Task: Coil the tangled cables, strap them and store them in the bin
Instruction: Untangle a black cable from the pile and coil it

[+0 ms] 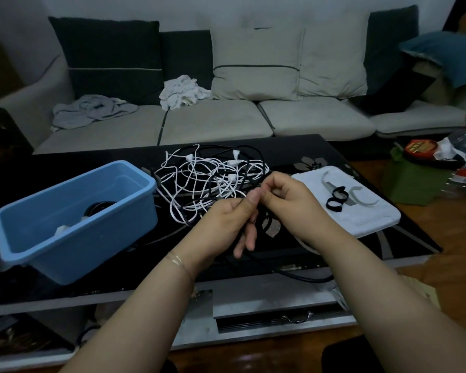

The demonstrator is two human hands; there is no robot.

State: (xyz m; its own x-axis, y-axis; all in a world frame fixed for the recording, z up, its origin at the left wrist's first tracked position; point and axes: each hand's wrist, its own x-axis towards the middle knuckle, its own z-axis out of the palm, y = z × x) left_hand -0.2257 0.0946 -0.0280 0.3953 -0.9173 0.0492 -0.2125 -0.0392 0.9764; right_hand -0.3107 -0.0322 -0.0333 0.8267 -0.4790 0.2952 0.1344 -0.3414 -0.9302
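Note:
A tangle of white and black cables (207, 179) lies in the middle of the black glass table (334, 254). My left hand (234, 219) grips a black cable (301, 277) that loops down toward the table's front edge. My right hand (288, 200) pinches the same cable just to the right of my left thumb. A blue plastic bin (73, 219) stands on the left, with a coiled black cable (100, 207) and something white inside. On the right, black straps (336, 197) and grey straps (361, 200) lie on a white lid (371, 219).
A grey sofa (215, 122) with cushions and crumpled cloths runs behind the table. Bottles and bags (436, 157) clutter the floor at right. A lower shelf (275, 313) sits under the tabletop near my arms.

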